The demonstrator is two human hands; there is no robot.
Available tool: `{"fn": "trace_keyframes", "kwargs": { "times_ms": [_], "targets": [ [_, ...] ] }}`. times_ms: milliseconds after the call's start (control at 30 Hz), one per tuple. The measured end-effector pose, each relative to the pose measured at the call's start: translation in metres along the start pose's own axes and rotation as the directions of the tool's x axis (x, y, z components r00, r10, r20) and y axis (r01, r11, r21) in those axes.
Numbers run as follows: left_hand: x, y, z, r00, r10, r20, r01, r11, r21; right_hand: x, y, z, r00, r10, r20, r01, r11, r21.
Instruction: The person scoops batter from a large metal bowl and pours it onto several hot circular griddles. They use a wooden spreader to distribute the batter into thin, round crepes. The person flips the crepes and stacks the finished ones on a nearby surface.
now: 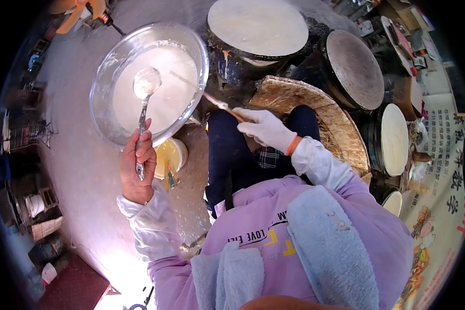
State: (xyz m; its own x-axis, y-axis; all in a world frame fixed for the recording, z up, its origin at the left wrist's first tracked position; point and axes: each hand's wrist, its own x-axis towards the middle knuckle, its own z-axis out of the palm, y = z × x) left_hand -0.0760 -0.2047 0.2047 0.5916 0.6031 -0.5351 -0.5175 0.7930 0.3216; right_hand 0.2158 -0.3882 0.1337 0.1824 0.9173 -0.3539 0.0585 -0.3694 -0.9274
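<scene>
My bare left hand (137, 168) is closed round the handle of a metal spoon (143, 111). Whitish batter coats the spoon's bowl, which is over a wide metal basin (203, 67) of pale batter (163, 113). In a white glove, my right hand (268, 128) grips a slim spatula-like tool (219, 103) by its wooden handle. Its long narrow blade points left across the basin's rim, and its far part looks smeared with batter. Whether the blade touches the batter, I cannot tell.
Round griddles stand ahead and to the right: one with a pale layer (258, 28), a bare dark one (354, 70), another pale one (394, 139). A curved worn board (320, 101) lies between my knees and them. Below the basin sits a bucket of yellow liquid (166, 155).
</scene>
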Motion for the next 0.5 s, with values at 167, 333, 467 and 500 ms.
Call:
{"fn": "trace_keyframes", "kwargs": {
  "times_ms": [167, 333, 467, 500],
  "targets": [
    [0.017, 0.001, -0.018, 0.996, -0.038, 0.082, 0.040, 0.999, -0.024, -0.048, -0.025, -0.030, 0.976, 0.185, -0.114, -0.138, 0.932, 0.334],
    [0.011, -0.048, 0.043, 0.992, 0.122, 0.030, -0.124, 0.914, 0.387, -0.087, -0.015, -0.059, 0.954, 0.147, -0.260, -0.011, 0.887, 0.461],
    [0.013, -0.076, 0.092, 0.989, -0.048, 0.142, -0.026, 0.879, 0.476, -0.132, -0.008, -0.092, 0.893, 0.160, -0.421, 0.103, 0.837, 0.537],
    [0.012, -0.085, 0.107, 0.984, -0.084, 0.157, -0.005, 0.868, 0.496, -0.142, -0.004, -0.100, 0.876, 0.169, -0.452, 0.131, 0.818, 0.560]
  ]
}}
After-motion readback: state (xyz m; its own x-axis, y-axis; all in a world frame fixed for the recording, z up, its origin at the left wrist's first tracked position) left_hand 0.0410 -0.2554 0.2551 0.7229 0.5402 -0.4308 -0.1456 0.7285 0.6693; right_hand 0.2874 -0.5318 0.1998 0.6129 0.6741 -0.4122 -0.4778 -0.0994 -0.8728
